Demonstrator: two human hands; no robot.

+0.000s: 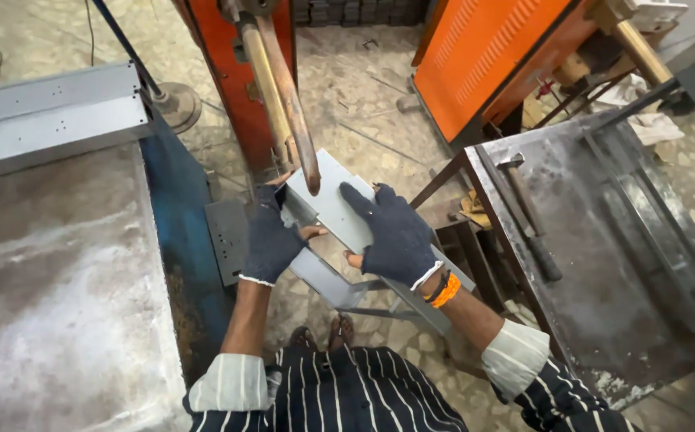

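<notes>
Head view has us looking down at both gloved hands on a folded grey sheet-metal panel (333,210) that we're holding up to the arms of the orange spot welder (239,88). Our left hand (271,240) is wrapped around the panel's left edge, fingers curled shut on it. Our right hand (395,236) lies flatter on the top face with the fingers spread and the thumb tucked under the near edge, so it's pressing and steadying more than clamping.

The panel sits tilted, with its far end slid in under the upper copper electrode arm (287,96), whose tip looks to be right at the sheet surface, though we can't tell if it's actually touching. No sparks or glow show.

As for progress, we'd say we're mid-job: the piece is positioned at the welder, and we can't make out any weld marks on the visible face, so how many spots are done is anyone's guess. A stack of similar grey folded panels (51,116) rests on the steel table (59,304) to our left, and a hammer (527,216) lies on the dark workbench (603,264) to our right.
</notes>
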